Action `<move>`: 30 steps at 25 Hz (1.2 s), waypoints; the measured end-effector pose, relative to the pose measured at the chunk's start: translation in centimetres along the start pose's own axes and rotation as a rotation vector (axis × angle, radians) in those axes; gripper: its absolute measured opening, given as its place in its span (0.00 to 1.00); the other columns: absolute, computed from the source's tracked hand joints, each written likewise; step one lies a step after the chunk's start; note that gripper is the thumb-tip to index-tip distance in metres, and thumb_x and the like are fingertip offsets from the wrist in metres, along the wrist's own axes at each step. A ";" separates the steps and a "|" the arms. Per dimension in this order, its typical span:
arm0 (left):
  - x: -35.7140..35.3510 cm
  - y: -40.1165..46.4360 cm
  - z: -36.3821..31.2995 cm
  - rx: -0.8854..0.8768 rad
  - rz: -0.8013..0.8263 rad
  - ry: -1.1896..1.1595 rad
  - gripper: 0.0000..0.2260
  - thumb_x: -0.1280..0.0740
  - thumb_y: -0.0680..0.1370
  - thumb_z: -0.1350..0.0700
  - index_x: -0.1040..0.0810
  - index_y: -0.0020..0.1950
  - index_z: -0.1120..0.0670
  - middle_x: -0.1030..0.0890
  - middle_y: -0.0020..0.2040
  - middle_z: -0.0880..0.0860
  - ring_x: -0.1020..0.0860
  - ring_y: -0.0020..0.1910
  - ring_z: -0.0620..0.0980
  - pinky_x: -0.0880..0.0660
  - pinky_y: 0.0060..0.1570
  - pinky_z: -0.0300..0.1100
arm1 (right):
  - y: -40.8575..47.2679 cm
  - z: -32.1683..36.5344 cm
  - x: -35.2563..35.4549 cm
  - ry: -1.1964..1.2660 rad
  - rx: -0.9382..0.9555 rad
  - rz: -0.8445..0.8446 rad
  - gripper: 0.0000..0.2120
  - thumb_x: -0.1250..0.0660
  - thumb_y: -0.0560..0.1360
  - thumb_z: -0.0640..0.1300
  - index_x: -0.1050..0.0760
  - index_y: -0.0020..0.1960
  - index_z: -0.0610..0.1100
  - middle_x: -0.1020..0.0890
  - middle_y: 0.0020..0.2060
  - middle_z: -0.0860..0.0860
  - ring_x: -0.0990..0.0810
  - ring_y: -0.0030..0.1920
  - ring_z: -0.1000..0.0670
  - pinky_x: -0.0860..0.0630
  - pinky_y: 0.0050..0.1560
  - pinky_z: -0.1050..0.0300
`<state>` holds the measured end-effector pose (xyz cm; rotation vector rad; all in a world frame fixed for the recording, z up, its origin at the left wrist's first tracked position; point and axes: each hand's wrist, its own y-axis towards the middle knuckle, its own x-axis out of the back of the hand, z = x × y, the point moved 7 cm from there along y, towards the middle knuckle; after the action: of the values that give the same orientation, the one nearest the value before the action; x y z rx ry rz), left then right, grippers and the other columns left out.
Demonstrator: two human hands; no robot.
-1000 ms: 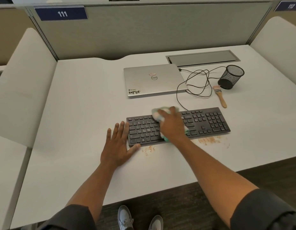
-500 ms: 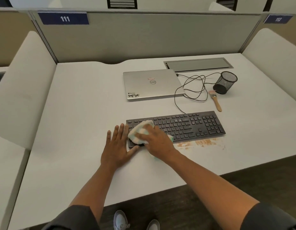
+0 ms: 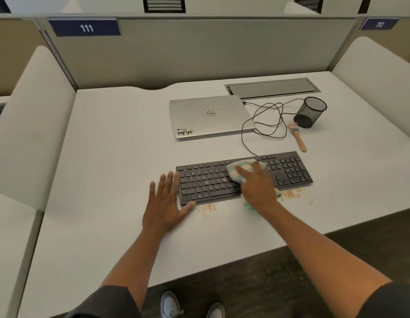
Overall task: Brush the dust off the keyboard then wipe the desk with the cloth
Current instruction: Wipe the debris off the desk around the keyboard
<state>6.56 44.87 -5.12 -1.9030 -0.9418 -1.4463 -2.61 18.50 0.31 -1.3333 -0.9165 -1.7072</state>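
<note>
The keyboard (image 3: 243, 176) serves as the landmark here. It lies across the middle of the white surface (image 3: 107, 157), its long front edge roughly parallel to the surface's near edge. The right hand (image 3: 256, 187) rests on the keyboard's centre, palm down, its grip closed loosely over the bunched pale cloth (image 3: 239, 171), which shows ahead of the fingers and trails a green corner off the keyboard's front edge. The hand presses flat, likely so the cloth drags across the key tops rather than snagging between them.

The left hand (image 3: 164, 203) lies spread and empty just beside the keyboard's left end, fingers open, thumb touching the front left corner. It seems placed there to brace the keyboard against sliding under the wiping strokes.

The brush (image 3: 297, 136) lies unused behind the keyboard's right end, near the mesh cup (image 3: 310, 112), so the brushing step appears finished or set aside. Orange-brown dust (image 3: 291, 194) sits on the surface just in front of the keyboard, in one patch at the right and a smaller one towards the left.

Left of the keyboard and in front of it, the surface offers wide open room for sweeping. Behind it space is tighter: the closed laptop (image 3: 209, 117) and the looping cable (image 3: 266, 120) crowd that side, and the cable could catch a wide stroke. Dust pushed forward would probably fall off the near edge.
</note>
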 end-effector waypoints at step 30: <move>0.2 13.6 -18.3 -0.401 0.325 0.266 0.62 0.29 0.63 0.25 0.61 0.82 0.51 0.35 0.72 0.61 0.32 0.69 0.62 0.34 0.71 0.59 | -5.1 -27.8 2.8 -0.078 -0.499 -0.175 0.25 0.34 0.79 0.48 0.33 0.74 0.48 0.33 0.70 0.40 0.28 0.57 0.35 0.25 0.53 0.42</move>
<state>7.13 22.60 -0.49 -1.9540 -0.2145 -1.7169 -19.36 -4.23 -2.72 -1.6874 -0.6874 -2.1254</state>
